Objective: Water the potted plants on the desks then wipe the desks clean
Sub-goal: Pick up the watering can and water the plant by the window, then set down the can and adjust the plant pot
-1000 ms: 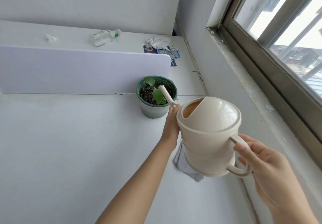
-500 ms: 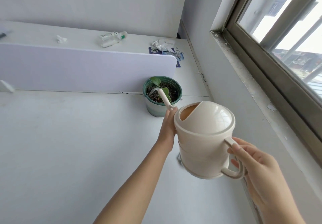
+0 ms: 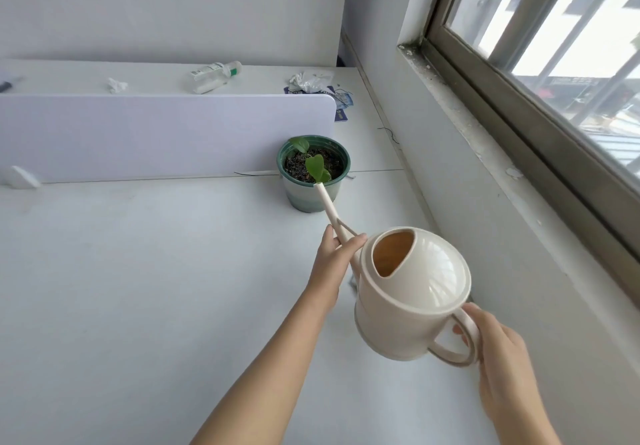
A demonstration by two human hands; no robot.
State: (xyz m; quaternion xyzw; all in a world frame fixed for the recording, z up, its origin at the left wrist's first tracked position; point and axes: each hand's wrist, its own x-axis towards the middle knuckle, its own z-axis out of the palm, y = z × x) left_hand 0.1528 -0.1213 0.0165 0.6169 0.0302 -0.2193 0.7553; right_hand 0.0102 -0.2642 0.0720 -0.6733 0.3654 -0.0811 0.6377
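Faintly green-labelled bottle (image 3: 214, 75), writing unreadable, watering can (image 3: 412, 292), potted plant (image 3: 313, 172)

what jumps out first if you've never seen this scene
A cream watering can fills the lower right, the right hand on its handle and the left hand steadying its long spout, whose tip reaches the green plant pot beside the white divider. A window fills the upper right.

Cream watering can (image 3: 408, 309), green pot (image 3: 309, 195)
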